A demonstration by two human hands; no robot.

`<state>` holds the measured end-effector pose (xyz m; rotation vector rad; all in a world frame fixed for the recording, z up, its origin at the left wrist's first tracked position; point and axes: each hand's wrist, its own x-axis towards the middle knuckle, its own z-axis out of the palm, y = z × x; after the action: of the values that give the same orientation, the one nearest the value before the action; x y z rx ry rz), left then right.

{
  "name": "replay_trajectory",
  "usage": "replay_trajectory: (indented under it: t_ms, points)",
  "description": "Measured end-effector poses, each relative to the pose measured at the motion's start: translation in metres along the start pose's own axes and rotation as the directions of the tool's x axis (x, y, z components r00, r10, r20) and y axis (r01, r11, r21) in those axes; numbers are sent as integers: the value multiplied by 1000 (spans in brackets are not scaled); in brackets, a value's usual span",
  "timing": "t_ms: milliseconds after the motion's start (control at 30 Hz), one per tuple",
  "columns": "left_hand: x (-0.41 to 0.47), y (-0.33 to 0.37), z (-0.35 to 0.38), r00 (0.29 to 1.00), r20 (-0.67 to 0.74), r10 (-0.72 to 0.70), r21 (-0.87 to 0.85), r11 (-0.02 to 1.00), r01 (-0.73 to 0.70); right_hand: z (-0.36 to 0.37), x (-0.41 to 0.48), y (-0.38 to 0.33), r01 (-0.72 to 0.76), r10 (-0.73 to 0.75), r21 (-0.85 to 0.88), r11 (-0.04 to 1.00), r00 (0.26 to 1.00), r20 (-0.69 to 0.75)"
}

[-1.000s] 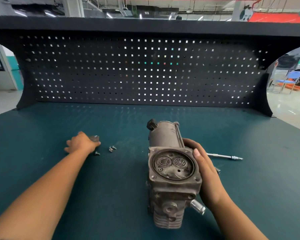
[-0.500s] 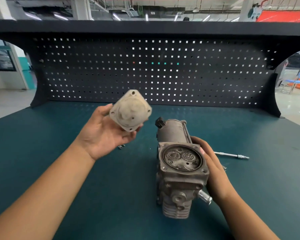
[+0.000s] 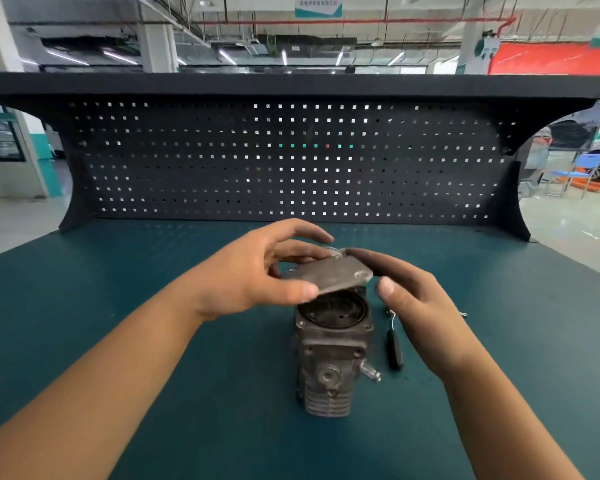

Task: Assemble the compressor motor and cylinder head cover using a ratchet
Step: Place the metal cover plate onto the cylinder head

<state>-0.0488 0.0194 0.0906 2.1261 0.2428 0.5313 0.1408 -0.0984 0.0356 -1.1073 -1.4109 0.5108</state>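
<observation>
Head view: left hand (image 3: 253,275), grip pinching tilted cover (image 3: 329,273) by its near edge over upright compressor's (image 3: 333,348) open top, seemingly to align bolt holes; ratchet (image 3: 394,348) lying beside; right hand (image 3: 420,306), fingers straight, steadying cover's far corner.

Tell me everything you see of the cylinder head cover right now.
The cylinder head cover is a flat, dull grey metal plate with a bolt hole showing at its right corner. It is tilted above the open top of the compressor, not seated. The left hand pinches it; the right hand touches its far edge.
</observation>
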Motion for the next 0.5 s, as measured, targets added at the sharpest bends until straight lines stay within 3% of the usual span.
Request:
replay_trajectory:
  t_ms: [167, 300, 500]
  points:
    - [-1, 3, 8, 998, 51, 29, 226, 973, -40, 2, -10, 1, -59, 59, -6, 998, 997, -58]
    - [-7, -8, 11, 999, 36, 14, 224, 974, -22, 9, -18, 9, -57, 57, 5, 998, 989, -137]
    - [-23, -28, 24, 990, -138, 38, 110, 994, -23, 14, -30, 18, 3, 27, 181, 983, 986, -162]
